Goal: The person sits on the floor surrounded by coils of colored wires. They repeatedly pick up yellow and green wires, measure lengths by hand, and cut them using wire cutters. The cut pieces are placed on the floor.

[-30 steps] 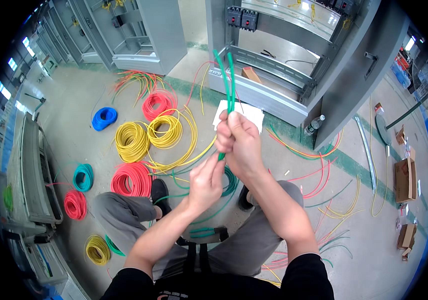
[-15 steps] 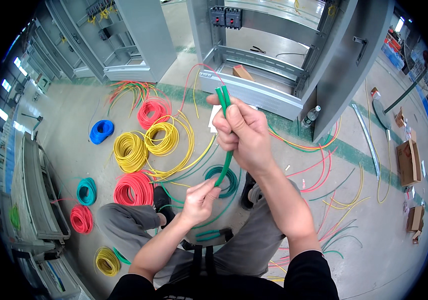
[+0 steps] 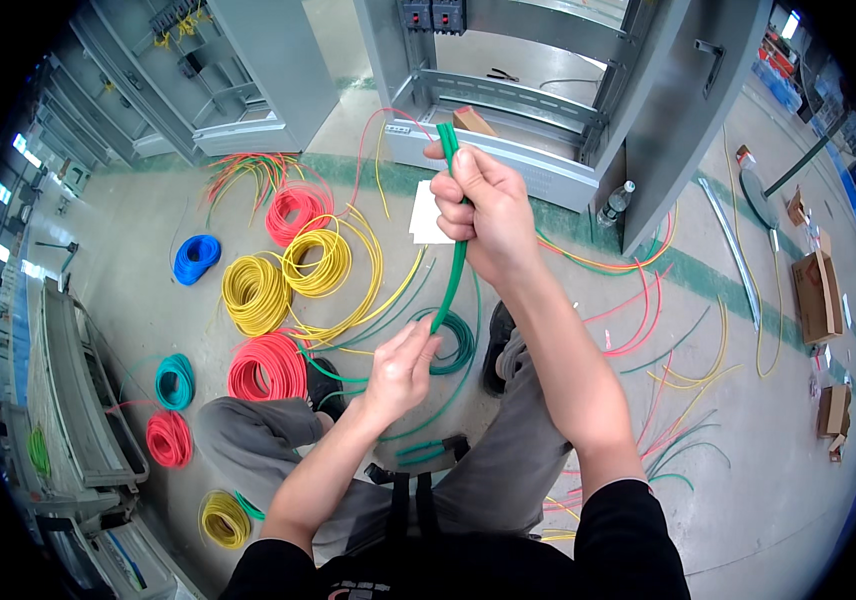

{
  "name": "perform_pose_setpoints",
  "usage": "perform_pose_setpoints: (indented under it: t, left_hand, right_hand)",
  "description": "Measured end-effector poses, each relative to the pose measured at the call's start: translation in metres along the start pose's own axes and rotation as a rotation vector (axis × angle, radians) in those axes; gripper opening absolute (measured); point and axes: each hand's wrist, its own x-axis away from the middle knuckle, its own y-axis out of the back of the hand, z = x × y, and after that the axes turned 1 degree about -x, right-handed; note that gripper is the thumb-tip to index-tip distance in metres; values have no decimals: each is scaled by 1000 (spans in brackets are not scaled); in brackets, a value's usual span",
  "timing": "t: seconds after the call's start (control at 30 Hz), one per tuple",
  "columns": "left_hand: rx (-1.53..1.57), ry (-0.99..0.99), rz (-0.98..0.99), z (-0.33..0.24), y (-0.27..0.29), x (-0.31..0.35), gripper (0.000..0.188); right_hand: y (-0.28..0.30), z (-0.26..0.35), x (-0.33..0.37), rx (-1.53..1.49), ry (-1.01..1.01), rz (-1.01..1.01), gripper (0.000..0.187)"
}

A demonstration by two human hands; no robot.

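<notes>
Two or so green wires [image 3: 454, 275] run between my hands, pressed together side by side, with their cut ends standing up at the top. My right hand [image 3: 493, 215] is closed around them just below those ends, thumb pressed on the front. Lower and to the left, my left hand [image 3: 400, 372] pinches the same wires between thumb and fingertips. Below the left hand the wires are hidden by it. Beyond the hands, on the floor between my feet, lies a loose dark green wire coil [image 3: 460, 345].
Yellow coils [image 3: 255, 295], red coils [image 3: 268, 366] and a blue coil [image 3: 196, 260] lie to the left. Ahead stands an open grey cabinet [image 3: 493, 160], with white paper [image 3: 429, 215] and a bottle [image 3: 616, 203] nearby. Green-handled pliers [image 3: 422, 452] lie between my legs. Loose wires [image 3: 693, 395] are at right.
Both hands have risen a little with the green wires still in them. More of the white paper shows behind. The whole view has shifted slightly, and the grips look the same.
</notes>
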Motion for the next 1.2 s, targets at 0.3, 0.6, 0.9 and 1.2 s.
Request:
perform_pose_setpoints:
  t: [0.3,0.6,0.9,1.2]
  left_hand:
    - [79,333,-131,20,7,-35,16]
    - [739,388,-680,42,125,-139,19]
    - [563,541,-753,48,113,-184,26]
    - [432,365,-36,75,50,-88,42]
  right_hand:
    - [12,-34,-27,51,-45,74,40]
    - [-45,-164,11,-17,-320,299,29]
    - [-55,-152,5,-217,-320,129,26]
    - [-3,-106,-29,-174,-177,-293,24]
